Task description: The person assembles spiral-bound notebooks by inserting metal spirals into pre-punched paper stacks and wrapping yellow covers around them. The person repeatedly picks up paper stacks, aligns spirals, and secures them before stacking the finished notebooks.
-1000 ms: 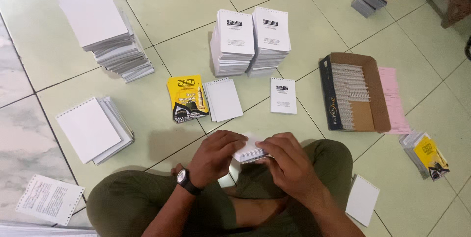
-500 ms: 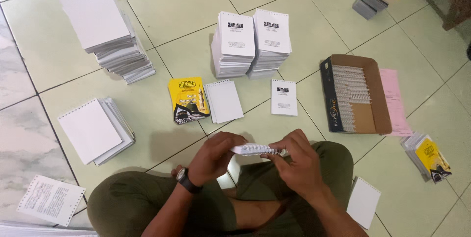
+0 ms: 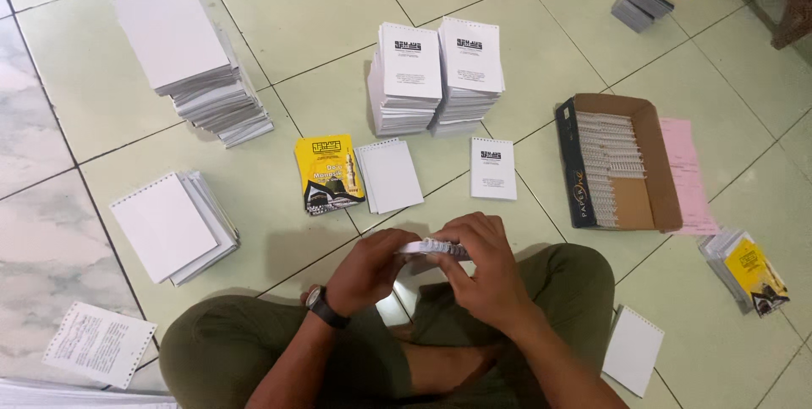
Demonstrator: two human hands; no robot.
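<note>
A person sits cross-legged on the tiled floor (image 3: 321, 20). Both hands are up over the lap, closed on one small booklet (image 3: 423, 247) held flat between them. The left hand (image 3: 368, 269) grips the booklet's left end. The right hand (image 3: 480, 267) curls over its right end, where a white spiral comb (image 3: 444, 247) runs along the edge — the fingers press right on it.

This looks like the binding step: the comb is being fitted into the holes of the pages. I cannot tell how many loops are in. The next move likely calls for small, careful finger work along the edge, with the pages kept lined up.

On the floor ahead lie a yellow cover (image 3: 328, 173), a blank punched sheet (image 3: 388, 175) just beside it, and a printed sheet (image 3: 493, 169). Behind them stand two stacks of printed pages (image 3: 436, 75). To the right sits a cardboard box (image 3: 651, 159) of white combs. Piles of blank pages (image 3: 190, 58) lie to the left.
</note>
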